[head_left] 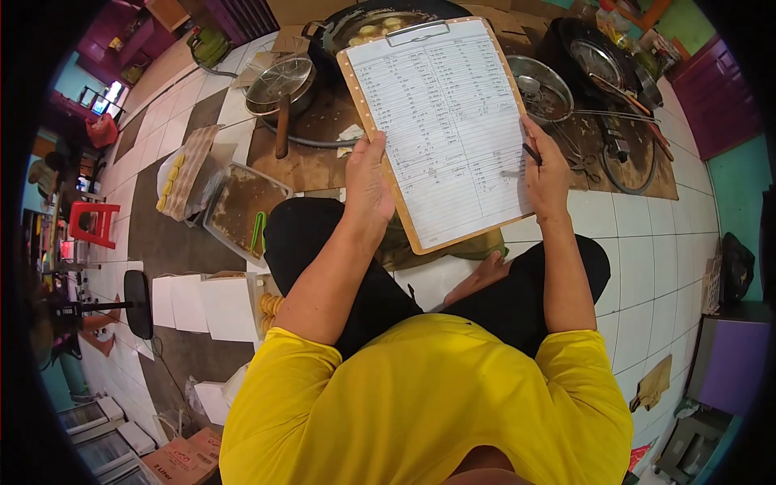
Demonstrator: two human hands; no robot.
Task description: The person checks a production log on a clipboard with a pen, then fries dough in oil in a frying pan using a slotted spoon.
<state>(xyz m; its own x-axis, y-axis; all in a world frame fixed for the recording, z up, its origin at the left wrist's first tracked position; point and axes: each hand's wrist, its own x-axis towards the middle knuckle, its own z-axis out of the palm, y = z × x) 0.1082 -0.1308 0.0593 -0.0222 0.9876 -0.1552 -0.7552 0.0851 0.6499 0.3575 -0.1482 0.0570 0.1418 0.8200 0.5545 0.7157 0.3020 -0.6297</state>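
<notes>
A brown clipboard (408,234) with a metal clip at its top is held up in front of me. On it lies a lined sheet of paper (453,137) filled with handwritten columns. My left hand (368,178) grips the board's left edge, thumb on the front. At the right edge, my right hand (547,174) is closed on the board, and a dark pen (531,153) sticks out from its fingers over the paper. The far side of the board and the fingers behind it are hidden.
Behind the board, a large wok (330,40) holds frying food in oil. A strainer-topped pot (281,85) stands left, a metal pan (543,89) right. A plastic tub (246,210), white boxes (212,305) and a red stool (93,224) are on the left floor.
</notes>
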